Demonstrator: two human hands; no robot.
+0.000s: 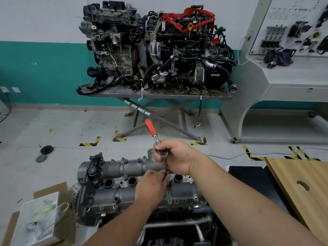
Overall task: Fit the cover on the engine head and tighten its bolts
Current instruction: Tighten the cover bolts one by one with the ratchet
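The grey metal cover (pixel 124 176) lies on the engine head in front of me, with several bolts along its edges and round plug holes down its middle. My right hand (pixel 174 157) grips the head of a ratchet wrench (pixel 154 134) whose red handle points up and away. A thin extension bar runs down from the ratchet head to the cover. My left hand (pixel 150 186) pinches the lower end of that bar, hiding the bolt under it.
Two complete engines (pixel 156 47) stand on a metal scissor table at the back wall. A grey training console (pixel 284 71) is at the right, a wooden board (pixel 301 185) at the near right, cardboard boxes (pixel 40 217) at the near left. Round black parts (pixel 46 150) lie on the floor.
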